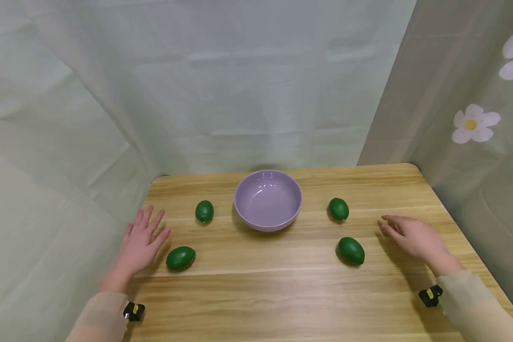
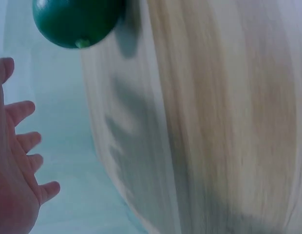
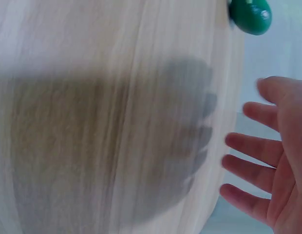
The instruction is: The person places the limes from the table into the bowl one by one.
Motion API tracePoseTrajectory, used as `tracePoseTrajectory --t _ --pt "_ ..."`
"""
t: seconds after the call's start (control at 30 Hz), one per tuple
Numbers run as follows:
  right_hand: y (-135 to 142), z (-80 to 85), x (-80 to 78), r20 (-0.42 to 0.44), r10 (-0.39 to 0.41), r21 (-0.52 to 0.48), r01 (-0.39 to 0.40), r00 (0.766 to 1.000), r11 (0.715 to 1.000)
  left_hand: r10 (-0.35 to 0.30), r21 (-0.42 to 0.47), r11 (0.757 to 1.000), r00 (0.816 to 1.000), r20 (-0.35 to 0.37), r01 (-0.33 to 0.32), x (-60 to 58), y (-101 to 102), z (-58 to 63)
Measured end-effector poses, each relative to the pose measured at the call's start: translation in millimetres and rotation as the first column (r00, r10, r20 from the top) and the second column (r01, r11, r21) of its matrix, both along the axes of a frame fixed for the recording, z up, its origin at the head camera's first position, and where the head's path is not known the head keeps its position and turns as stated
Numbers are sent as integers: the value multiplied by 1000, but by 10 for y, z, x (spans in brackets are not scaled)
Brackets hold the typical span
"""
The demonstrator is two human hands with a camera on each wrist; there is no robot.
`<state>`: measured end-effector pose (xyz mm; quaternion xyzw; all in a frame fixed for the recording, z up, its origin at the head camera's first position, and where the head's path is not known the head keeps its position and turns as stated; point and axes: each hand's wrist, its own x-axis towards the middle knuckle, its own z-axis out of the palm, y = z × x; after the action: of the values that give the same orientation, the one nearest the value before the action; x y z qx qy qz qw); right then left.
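Note:
My left hand (image 1: 140,248) hovers at the table's left edge with spread fingers and holds nothing. Just right of it lies a smooth green lime (image 1: 181,259), with another lime (image 1: 204,212) farther back. On the opposite side my right hand (image 1: 419,241) is over the wood, fingers relaxed and the palm bare in the right wrist view. Nearest to that hand are a front lime (image 1: 351,251) and a smaller-looking back lime (image 1: 338,209). A round purple bowl (image 1: 267,224) stands between the two pairs, its inside bare. The left wrist view shows one lime (image 2: 78,22) with a pale tip.
The light wooden table (image 1: 265,294) has rounded back corners. Pale cloth (image 1: 256,95) hangs behind it and on the left; a curtain with white flowers (image 1: 474,124) hangs on the right. Both sleeves carry a small black device (image 1: 431,295) at the wrist.

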<state>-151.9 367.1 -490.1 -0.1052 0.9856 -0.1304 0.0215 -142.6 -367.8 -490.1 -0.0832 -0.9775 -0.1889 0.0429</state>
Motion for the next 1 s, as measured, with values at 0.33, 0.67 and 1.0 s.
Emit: tracePoseTrajectory --t 0.33,0.67,1.0 --pt "-66 104 79 21 -27 -44 28 999 999 11 147 989 991 -133 9 70 170 120" --pt "-142 217 175 -13 -49 -109 47 999 993 15 284 958 977 -211 47 164 519 291" --pt "-231 242 261 -15 -50 -135 48 999 990 28 357 931 959 -283 78 202 802 340"
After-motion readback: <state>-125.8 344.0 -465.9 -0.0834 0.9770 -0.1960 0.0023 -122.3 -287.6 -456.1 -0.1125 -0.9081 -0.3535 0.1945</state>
